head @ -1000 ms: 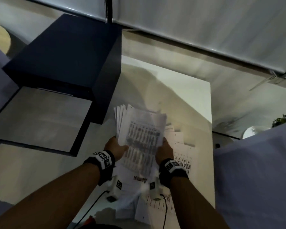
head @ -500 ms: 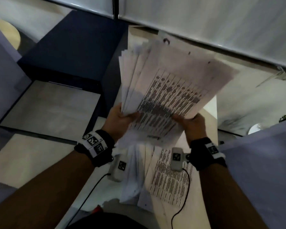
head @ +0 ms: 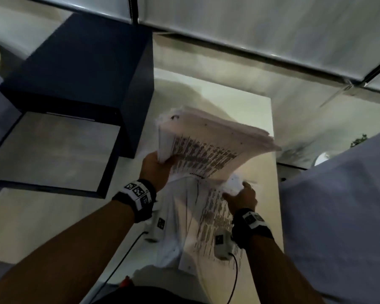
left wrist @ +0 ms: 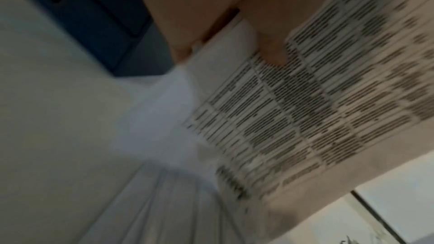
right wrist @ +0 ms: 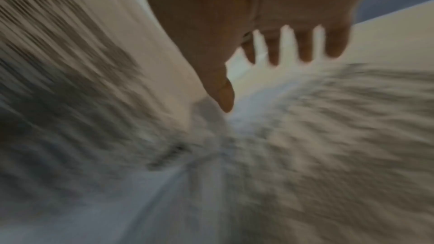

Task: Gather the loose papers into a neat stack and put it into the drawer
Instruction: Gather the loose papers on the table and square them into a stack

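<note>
My left hand [head: 157, 166] grips a thick stack of printed papers [head: 208, 141] by its near left corner, holding it tilted above the white table [head: 239, 102]. The thumb [left wrist: 273, 51] presses on the top printed sheet [left wrist: 293, 110]. My right hand [head: 239, 193] is off the stack, its fingers [right wrist: 305, 51] straight and spread just above the loose papers [head: 195, 227] lying on the table near me. The open drawer [head: 53, 148] of the dark blue cabinet [head: 86, 62] lies to the left with a bare grey bottom.
The cabinet's side stands close to the left of the lifted stack. A pale fabric surface [head: 338, 216] borders the table on the right. Window blinds [head: 250, 29] run along the back. Wrist camera cables [head: 123, 253] trail near the table's front edge.
The right hand has let go of the stack and dropped to the loose papers on the table. The left hand alone now holds the stack, lower and tilted more to the right.
</note>
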Motion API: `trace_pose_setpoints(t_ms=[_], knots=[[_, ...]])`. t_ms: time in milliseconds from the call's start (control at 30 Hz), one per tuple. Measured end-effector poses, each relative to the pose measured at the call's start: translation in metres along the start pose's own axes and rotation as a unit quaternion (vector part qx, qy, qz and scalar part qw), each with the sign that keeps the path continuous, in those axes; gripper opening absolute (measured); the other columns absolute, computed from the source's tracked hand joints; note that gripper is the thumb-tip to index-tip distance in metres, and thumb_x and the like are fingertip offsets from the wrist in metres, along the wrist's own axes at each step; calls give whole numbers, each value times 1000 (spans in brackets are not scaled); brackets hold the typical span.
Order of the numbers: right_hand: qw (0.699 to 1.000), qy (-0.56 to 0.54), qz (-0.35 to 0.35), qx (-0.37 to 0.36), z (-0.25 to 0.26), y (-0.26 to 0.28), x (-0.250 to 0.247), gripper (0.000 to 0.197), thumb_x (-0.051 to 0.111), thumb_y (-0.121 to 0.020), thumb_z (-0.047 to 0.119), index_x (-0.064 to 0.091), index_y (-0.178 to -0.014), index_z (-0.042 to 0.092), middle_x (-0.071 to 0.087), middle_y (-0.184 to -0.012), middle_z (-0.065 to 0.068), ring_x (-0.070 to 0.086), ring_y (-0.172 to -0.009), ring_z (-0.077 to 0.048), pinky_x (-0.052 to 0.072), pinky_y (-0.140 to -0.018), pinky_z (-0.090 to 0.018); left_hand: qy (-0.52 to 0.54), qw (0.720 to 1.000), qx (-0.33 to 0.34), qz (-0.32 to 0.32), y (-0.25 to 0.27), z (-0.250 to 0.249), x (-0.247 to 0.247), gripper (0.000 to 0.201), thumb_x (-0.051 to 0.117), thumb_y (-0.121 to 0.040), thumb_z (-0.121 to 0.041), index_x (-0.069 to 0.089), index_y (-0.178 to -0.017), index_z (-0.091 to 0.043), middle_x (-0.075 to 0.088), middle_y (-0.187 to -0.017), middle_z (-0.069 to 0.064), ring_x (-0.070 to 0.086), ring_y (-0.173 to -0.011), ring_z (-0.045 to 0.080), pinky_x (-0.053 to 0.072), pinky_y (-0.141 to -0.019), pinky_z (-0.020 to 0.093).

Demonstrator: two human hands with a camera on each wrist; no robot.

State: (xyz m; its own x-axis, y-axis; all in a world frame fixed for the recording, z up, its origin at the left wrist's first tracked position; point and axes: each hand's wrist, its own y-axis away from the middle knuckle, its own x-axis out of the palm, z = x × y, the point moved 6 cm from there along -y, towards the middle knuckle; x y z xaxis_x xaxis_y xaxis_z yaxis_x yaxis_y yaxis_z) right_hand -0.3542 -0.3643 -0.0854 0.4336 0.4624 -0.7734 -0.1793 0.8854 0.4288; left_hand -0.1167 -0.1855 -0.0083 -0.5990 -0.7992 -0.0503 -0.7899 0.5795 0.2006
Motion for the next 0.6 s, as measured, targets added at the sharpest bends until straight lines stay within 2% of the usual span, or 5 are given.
trace_pose_setpoints(t_ms=[33, 100, 200, 433, 600], knots=[[998, 42, 6, 52, -19, -1, 1, 103, 80, -74, 43, 20, -152, 12, 27, -156, -11, 30, -140, -36, 29, -114, -48, -14, 1000, 15, -2, -3, -7, 0, 12, 70, -88, -18, 69, -100, -19, 70, -92, -8, 67, -77, -4, 56, -78, 21], [990, 96, 31, 101, -46, -1, 6, 120, 80, -70, 51, 4, -154, 10, 10, -160, -12, 15, -145, -37, 18, -117, -50, -58, 997, 45, -10, -8, -23, -2, 3, 67, -91, -20, 70, -89, -20, 70, -85, -2, 65, -76, 10, 57, -77, 33], [987, 137, 44, 76, -54, 2, 17, 124, 77, -70, 56, -2, -154, 11, 2, -161, -11, 7, -146, -37, 16, -117, -52, -130, 988, 82, -21, -15, -41, -11, 28, 66, -91, -21, 63, -66, -32, 62, -67, -1, 56, -64, 18, 51, -63, 36], [992, 111, -15, -56, -35, -1, 14, 125, 89, -59, 41, 11, -153, 14, 21, -155, -13, 26, -140, -37, 28, -114, -49, -171, 979, 82, -76, -20, -55, -37, 34, 69, -88, -19, 53, -59, -23, 49, -55, -3, 43, -49, 12, 40, -56, 24], [995, 97, 0, -3, -32, -6, 16, 121, 88, -62, 34, 11, -154, 14, 34, -148, -14, 38, -134, -37, 31, -111, -46, -183, 977, 57, -89, -12, -53, -49, 37, 68, -89, -20, 49, -58, -23, 45, -53, -2, 41, -48, 15, 35, -51, 21]])
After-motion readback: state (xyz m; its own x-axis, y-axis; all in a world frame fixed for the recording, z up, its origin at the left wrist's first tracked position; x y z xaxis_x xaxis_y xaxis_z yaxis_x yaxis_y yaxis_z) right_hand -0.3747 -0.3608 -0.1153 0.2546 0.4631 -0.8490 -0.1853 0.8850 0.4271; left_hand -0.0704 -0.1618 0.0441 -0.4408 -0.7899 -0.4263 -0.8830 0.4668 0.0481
